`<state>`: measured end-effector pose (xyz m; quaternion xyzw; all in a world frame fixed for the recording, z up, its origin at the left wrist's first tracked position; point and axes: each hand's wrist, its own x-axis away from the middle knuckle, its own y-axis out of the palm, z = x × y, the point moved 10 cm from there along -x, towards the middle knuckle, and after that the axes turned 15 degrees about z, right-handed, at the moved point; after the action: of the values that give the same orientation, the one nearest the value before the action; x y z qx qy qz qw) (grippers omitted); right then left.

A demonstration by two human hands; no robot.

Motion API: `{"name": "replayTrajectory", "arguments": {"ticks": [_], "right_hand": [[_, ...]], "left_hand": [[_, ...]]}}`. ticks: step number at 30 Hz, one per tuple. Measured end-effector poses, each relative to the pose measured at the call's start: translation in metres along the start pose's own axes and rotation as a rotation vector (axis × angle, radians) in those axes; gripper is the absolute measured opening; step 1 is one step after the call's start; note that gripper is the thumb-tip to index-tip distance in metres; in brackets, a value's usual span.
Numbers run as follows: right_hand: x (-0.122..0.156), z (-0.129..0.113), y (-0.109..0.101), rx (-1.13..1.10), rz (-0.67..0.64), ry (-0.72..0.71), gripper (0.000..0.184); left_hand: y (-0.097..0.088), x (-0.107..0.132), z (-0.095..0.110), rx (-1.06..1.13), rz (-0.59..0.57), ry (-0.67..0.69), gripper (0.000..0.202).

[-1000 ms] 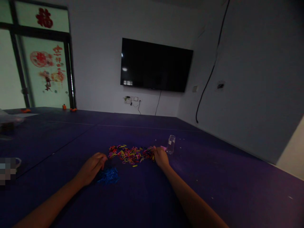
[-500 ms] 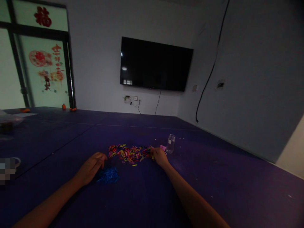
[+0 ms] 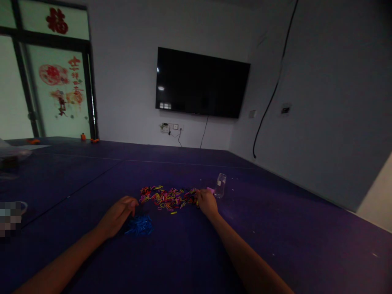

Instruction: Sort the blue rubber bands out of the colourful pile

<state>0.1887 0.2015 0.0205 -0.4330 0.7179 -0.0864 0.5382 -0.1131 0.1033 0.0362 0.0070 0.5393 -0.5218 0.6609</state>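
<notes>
A spread of small mixed-colour rubber bands (image 3: 167, 198) lies on the dark purple surface (image 3: 275, 237) in front of me. A separate little heap of blue bands (image 3: 139, 226) sits nearer to me. My left hand (image 3: 118, 216) rests beside the blue heap, fingers curled with the tips touching the surface at its far edge. My right hand (image 3: 207, 202) lies at the right end of the mixed spread, fingers curled down among the bands; what they pinch is hidden. A small clear jar (image 3: 220, 185) stands just right of that hand, with a pink lid (image 3: 210, 190) beside it.
A wall-mounted black screen (image 3: 202, 83) and a cable hang on the far walls. A glass door with red paper cuttings (image 3: 58, 87) is at the left. Clear plastic items (image 3: 10, 157) and a blurred object (image 3: 10, 214) sit at the surface's left side.
None apart from a slight shift of the camera; both hands stay where they were.
</notes>
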Motion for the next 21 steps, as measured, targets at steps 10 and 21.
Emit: {"name": "replayTrajectory", "arguments": {"ticks": [10, 21], "right_hand": [[0.001, 0.001, 0.007, 0.065, -0.053, -0.010, 0.051], [0.003, -0.003, 0.015, 0.093, -0.120, -0.062, 0.044]], "left_hand": [[-0.001, 0.001, 0.004, -0.012, 0.013, 0.005, 0.053], [-0.001, 0.000, 0.002, 0.000, 0.006, -0.005, 0.052]]}}
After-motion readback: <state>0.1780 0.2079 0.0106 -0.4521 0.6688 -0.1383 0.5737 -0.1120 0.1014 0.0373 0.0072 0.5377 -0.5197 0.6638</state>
